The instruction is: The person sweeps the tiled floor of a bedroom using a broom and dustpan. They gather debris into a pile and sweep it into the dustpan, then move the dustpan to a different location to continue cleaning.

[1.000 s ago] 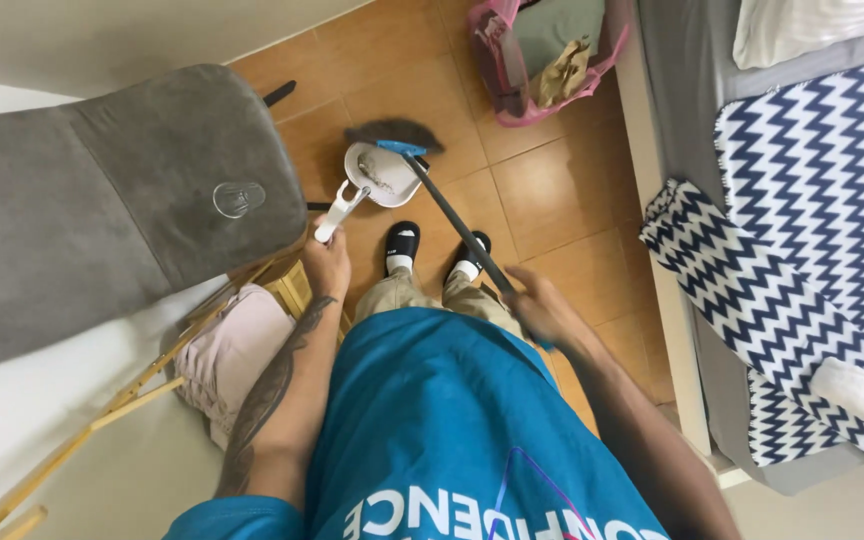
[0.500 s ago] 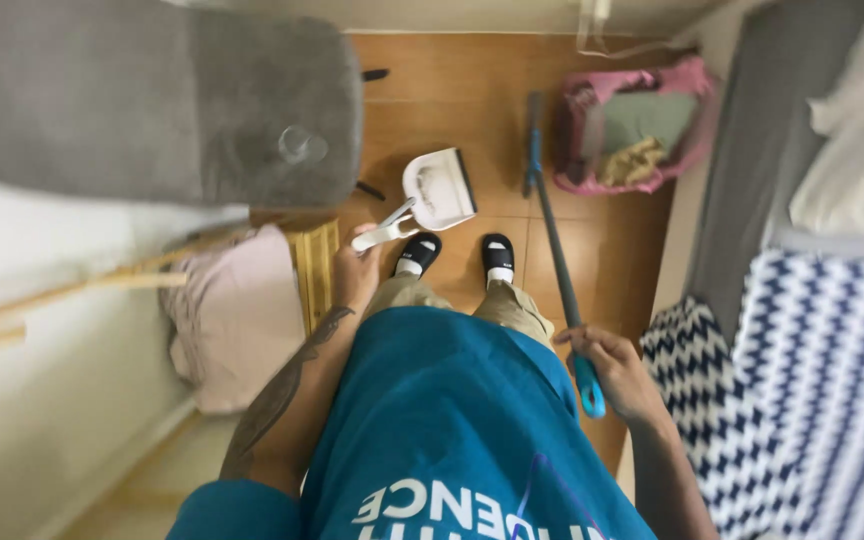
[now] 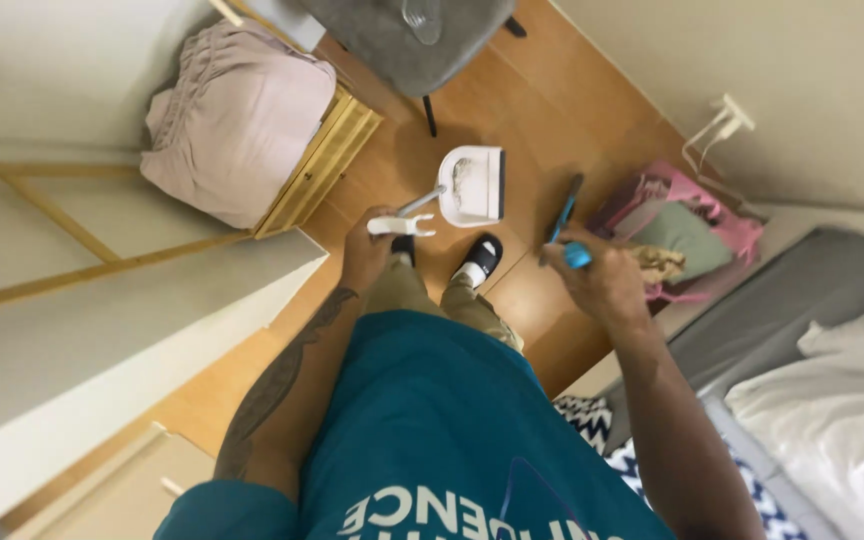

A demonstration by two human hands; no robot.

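Warm wooden plank flooring is filling the narrow room between a grey upholstered chair and a pink fabric basket. Left hand is gripping, fingers wrapped, the long handle of a white plastic dustpan hanging above the floor by the shoes. Right hand is closing its fingers around a blue-handled broom just beside the basket.

Soft even indoor light, faint shadows on the floor, slight motion blur, wide-angle edge distortion

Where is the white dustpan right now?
In the head view, the white dustpan hangs upper middle, over the wooden floor, held by its long handle in the left hand, just ahead of the person's shoes.
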